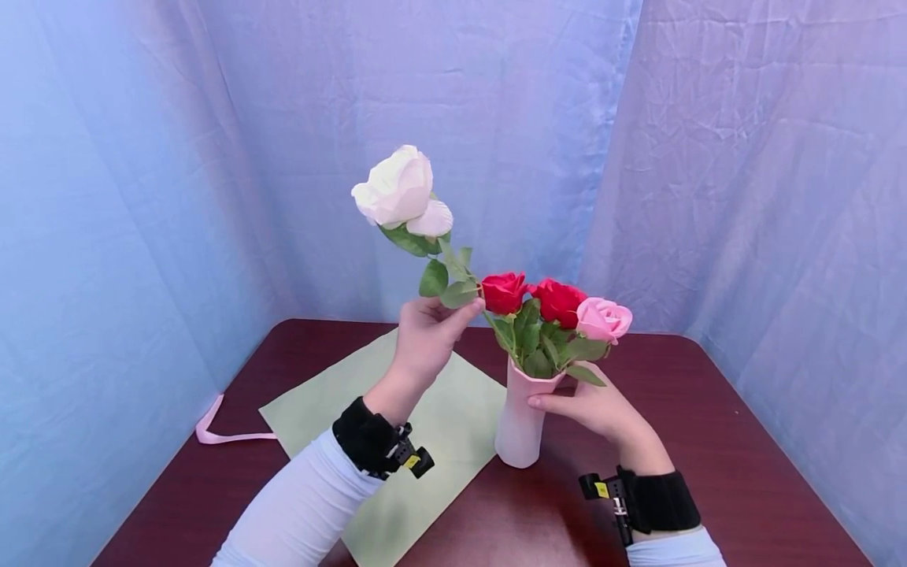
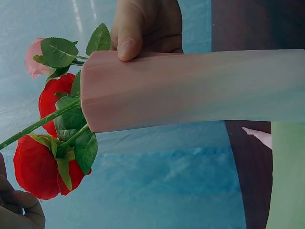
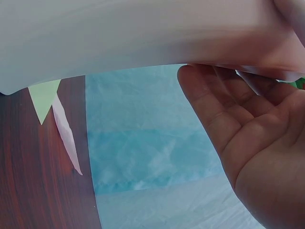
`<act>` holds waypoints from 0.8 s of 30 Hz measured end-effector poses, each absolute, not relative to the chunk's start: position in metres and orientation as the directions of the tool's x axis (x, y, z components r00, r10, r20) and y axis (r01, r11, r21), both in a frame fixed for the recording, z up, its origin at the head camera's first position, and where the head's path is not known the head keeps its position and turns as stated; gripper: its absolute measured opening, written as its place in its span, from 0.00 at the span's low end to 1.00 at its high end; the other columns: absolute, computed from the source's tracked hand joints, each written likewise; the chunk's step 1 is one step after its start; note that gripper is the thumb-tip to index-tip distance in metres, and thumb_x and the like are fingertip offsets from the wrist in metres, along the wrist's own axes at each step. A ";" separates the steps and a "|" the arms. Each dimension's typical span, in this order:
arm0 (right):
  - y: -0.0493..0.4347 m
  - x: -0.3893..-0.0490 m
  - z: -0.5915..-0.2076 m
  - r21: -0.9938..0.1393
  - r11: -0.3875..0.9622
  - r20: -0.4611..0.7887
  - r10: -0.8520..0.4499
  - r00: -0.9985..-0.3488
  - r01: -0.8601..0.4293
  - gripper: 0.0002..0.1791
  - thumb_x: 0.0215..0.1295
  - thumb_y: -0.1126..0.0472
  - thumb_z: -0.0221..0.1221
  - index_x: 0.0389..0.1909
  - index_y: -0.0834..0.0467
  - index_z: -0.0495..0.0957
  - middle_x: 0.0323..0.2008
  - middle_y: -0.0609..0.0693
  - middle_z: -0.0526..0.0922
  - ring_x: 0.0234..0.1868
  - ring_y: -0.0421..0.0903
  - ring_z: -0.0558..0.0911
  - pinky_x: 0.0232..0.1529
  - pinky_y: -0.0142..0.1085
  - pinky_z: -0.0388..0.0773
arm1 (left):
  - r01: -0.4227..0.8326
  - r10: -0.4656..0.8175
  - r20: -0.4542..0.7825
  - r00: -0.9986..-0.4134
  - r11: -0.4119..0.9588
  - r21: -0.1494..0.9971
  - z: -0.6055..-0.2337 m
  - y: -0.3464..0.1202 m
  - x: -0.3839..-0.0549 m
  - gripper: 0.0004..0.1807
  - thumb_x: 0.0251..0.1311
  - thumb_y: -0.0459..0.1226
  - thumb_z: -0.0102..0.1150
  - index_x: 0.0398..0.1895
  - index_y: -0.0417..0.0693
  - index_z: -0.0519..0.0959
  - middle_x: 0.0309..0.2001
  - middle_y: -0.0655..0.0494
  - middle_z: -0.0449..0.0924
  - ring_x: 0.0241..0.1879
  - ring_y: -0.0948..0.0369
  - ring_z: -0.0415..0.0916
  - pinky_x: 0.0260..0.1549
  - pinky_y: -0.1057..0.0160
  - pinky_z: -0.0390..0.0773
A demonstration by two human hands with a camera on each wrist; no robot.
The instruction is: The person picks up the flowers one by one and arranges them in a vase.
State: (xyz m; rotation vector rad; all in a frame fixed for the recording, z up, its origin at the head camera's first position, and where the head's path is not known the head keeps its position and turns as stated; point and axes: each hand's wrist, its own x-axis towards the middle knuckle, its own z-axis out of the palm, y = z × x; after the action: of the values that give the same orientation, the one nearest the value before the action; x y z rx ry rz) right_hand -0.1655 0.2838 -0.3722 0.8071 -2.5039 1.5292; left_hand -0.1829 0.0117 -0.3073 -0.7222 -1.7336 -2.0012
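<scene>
Between my left hand's thumb and fingers (image 1: 428, 335) is the stem of a white rose (image 1: 397, 189), its bloom leaning up to the left. The stem (image 2: 40, 125) slants down into the mouth of a pale pink-and-white vase (image 1: 520, 417). My right hand (image 1: 602, 402) grips that vase just below the rim, thumb on the near side; in the right wrist view its fingers (image 3: 205, 86) reach round behind. Out of the vase rise two red roses (image 1: 505, 293) and a pink rose (image 1: 604, 319) with green leaves (image 1: 538, 362). The vase stands upright on the table.
A pale green sheet (image 1: 439, 488) lies on the dark red-brown table (image 1: 708, 441), left of the vase and partly behind my left arm. A pink ribbon (image 1: 227, 435) trails from under its left corner. Light blue curtains (image 1: 496, 118) hang at the back and both sides.
</scene>
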 end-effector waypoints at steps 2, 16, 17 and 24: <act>0.284 -0.166 -0.372 -0.798 0.353 0.349 -0.388 -0.853 -0.488 0.39 0.56 0.60 0.75 0.69 0.48 0.72 0.63 0.44 0.76 0.64 0.45 0.74 0.58 0.56 0.74 | 0.608 0.044 0.620 -0.783 -0.155 0.779 -0.308 0.014 -0.184 0.10 0.62 0.36 0.71 0.45 0.42 0.87 0.16 0.54 0.63 0.17 0.57 0.55 0.18 0.63 0.59; 0.285 -0.165 -0.372 -0.792 0.372 0.351 -0.371 -0.860 -0.484 0.38 0.56 0.61 0.76 0.68 0.52 0.73 0.63 0.48 0.77 0.62 0.43 0.75 0.58 0.43 0.76 | 0.597 0.134 0.617 -0.776 -0.161 0.786 -0.312 0.026 -0.184 0.12 0.62 0.29 0.69 0.49 0.37 0.85 0.40 0.46 0.87 0.39 0.58 0.85 0.42 0.59 0.84; 0.285 -0.165 -0.372 -0.792 0.372 0.350 -0.372 -0.860 -0.484 0.38 0.56 0.61 0.75 0.68 0.52 0.73 0.63 0.48 0.77 0.62 0.43 0.75 0.58 0.43 0.76 | 0.595 0.137 0.614 -0.777 -0.155 0.788 -0.312 0.027 -0.184 0.12 0.62 0.30 0.69 0.49 0.37 0.85 0.40 0.47 0.88 0.39 0.59 0.84 0.42 0.60 0.83; 0.285 -0.165 -0.373 -0.789 0.369 0.358 -0.373 -0.856 -0.491 0.38 0.56 0.61 0.76 0.68 0.52 0.73 0.62 0.48 0.77 0.61 0.43 0.75 0.57 0.46 0.77 | 0.595 0.160 0.611 -0.776 -0.136 0.792 -0.313 0.029 -0.182 0.11 0.62 0.32 0.70 0.47 0.38 0.87 0.39 0.49 0.87 0.34 0.60 0.81 0.35 0.65 0.80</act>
State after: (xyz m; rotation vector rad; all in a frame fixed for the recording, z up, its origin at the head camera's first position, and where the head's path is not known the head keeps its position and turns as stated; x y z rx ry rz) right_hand -0.1648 0.2849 -0.3726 0.7931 -2.4990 1.5044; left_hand -0.1818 0.0294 -0.3134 -0.8469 -1.8264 -1.9839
